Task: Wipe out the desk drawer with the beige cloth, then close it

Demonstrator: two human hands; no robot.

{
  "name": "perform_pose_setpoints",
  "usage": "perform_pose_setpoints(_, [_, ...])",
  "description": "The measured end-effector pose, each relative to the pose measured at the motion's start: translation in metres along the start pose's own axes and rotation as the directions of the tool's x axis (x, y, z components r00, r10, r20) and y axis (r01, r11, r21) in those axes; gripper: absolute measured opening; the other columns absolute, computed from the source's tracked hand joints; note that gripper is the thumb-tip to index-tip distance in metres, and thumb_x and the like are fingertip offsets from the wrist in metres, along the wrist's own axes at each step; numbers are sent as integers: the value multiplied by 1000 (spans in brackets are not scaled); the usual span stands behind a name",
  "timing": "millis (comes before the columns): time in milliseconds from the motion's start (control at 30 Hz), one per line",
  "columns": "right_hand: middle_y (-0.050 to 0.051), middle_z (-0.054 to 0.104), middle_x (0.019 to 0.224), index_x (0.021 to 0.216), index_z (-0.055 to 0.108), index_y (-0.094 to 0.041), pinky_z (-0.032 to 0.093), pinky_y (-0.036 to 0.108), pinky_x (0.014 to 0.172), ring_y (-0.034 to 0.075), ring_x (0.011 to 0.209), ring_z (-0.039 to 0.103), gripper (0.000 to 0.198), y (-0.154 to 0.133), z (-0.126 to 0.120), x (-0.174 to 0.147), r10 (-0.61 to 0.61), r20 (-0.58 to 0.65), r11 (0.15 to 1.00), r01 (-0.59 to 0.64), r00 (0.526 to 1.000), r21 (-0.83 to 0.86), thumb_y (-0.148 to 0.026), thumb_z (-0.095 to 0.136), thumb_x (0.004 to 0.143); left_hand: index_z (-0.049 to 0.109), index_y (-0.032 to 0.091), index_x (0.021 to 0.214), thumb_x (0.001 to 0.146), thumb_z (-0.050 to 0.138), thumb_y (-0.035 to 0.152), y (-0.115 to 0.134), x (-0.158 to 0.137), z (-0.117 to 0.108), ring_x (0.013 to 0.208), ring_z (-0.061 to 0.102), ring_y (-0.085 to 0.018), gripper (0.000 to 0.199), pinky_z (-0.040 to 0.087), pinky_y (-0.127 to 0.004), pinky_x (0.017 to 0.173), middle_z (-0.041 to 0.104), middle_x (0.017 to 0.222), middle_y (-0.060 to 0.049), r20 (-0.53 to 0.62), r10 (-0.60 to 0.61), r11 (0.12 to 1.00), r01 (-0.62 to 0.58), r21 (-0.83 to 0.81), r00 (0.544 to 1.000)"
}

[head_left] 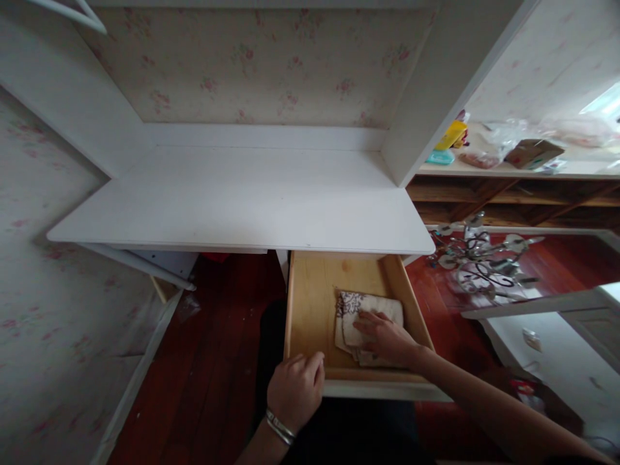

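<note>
- Nearest me, my left hand (296,385), with a bracelet (279,426) on the wrist, sits at the front left corner of the pulled-out drawer (312,310). Its fingers are curled; I cannot tell whether they grip the edge or only rest there.
- Just beyond and to the right, my right hand (382,336) lies open, palm down, fingers spread over the folded cloth (387,307). I see no pinch on it, only contact from above.
- The cloth lies inside the drawer, toward its right side, on the bare wooden bottom. I judge it light, soft and limp, with nothing fragile about it. Its layers look loosely stacked, so a top-only pinch could unfold it; I'd slide fingers under the left edge, thumb on top, and take all layers together.
- The drawer itself reads as stiff wood, likely smooth-running; its front board offers the firmest hold.
- Past it, the white desk (256,200) overhangs the drawer's back, so I judge reaching deep would be tighter there.
</note>
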State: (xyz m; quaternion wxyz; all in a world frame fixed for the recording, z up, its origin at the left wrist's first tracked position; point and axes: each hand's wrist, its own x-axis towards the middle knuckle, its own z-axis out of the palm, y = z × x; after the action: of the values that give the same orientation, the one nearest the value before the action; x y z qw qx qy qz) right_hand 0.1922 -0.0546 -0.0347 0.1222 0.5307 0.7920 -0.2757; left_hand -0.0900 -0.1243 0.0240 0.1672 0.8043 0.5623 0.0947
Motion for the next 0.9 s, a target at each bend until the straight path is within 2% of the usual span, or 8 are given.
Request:
perform_pose_setpoints(133, [4, 38, 149, 134, 54, -35, 41, 48, 99, 35, 127, 41, 56, -29, 0, 9, -48, -7, 999, 48, 999, -10, -37, 63, 78, 65, 26, 95, 90, 45, 19, 0, 0, 2, 70, 64, -15, 22, 44, -25, 63, 67, 71, -1, -2, 17, 1000, -17, 4, 1000])
perform_pose_setpoints(267, [4, 44, 144, 131, 56, -35, 46, 47, 93, 36, 123, 43, 55, -73, 1, 33, -127, -7, 992, 127, 992, 1, -40, 66, 77, 65, 25, 93, 89, 46, 18, -1, -1, 3, 74, 64, -15, 21, 45, -25, 66, 68, 73, -1, -19, 18, 1000, -19, -6, 1000])
perform_pose_setpoints(367, [4, 42, 144, 130, 55, -35, 48, 47, 88, 37, 122, 41, 57, -101, 6, 53, -107, -45, 994, 107, 993, -2, -44, 68, 75, 65, 26, 94, 88, 46, 17, -2, -3, 4, 76, 64, -15, 21, 46, -25, 68, 69, 77, -1, -49, 26, 999, -27, -19, 998])
perform_pose_setpoints(467, [6, 41, 145, 131, 53, -33, 46, 48, 90, 36, 124, 39, 57, -116, 5, 75, -97, -105, 995, 95, 990, -25, -40, 67, 77, 65, 24, 94, 86, 48, 16, -4, -7, 6, 75, 64, -16, 20, 46, -26, 68, 69, 78, -2, -80, 34, 999, -34, 3, 996])
perform_pose_setpoints(600, [6, 33, 150, 137, 45, -33, 39, 57, 94, 37, 130, 31, 59, -119, -11, 108, -75, -159, 995, 64, 984, -77, -34, 60, 80, 64, 23, 96, 86, 48, 16, -5, -10, 11, 73, 64, -17, 20, 47, -28, 67, 68, 75, -2, -86, 44, 999, -41, 33, 995])
perform_pose_setpoints(733, [6, 21, 156, 144, 34, -33, 32, 63, 97, 37, 135, 22, 61, -109, -31, 137, 36, -159, 995, -50, 987, -87, -33, 53, 86, 63, 23, 103, 88, 47, 16, -7, -11, 12, 75, 64, -17, 23, 47, -29, 68, 69, 79, -2, -105, 65, 998, -63, 30, 992])
perform_pose_setpoints(833, [5, 18, 158, 145, 31, -35, 30, 65, 97, 36, 137, 20, 60, -96, -39, 147, 88, -153, 992, -100, 984, -76, -32, 49, 88, 63, 23, 102, 88, 47, 17, -8, -11, 12, 71, 63, -16, 22, 46, -29, 66, 68, 76, -1, -120, 62, 998, -59, 29, 991])
perform_pose_setpoints(900, [3, 18, 158, 146, 31, -37, 28, 64, 99, 34, 138, 19, 59, -83, -41, 147, 57, -137, 993, -70, 989, -94, -30, 47, 89, 63, 23, 101, 89, 47, 17, -9, -11, 11, 70, 63, -16, 21, 45, -28, 65, 67, 75, -1, -121, 62, 998, -58, 29, 991])
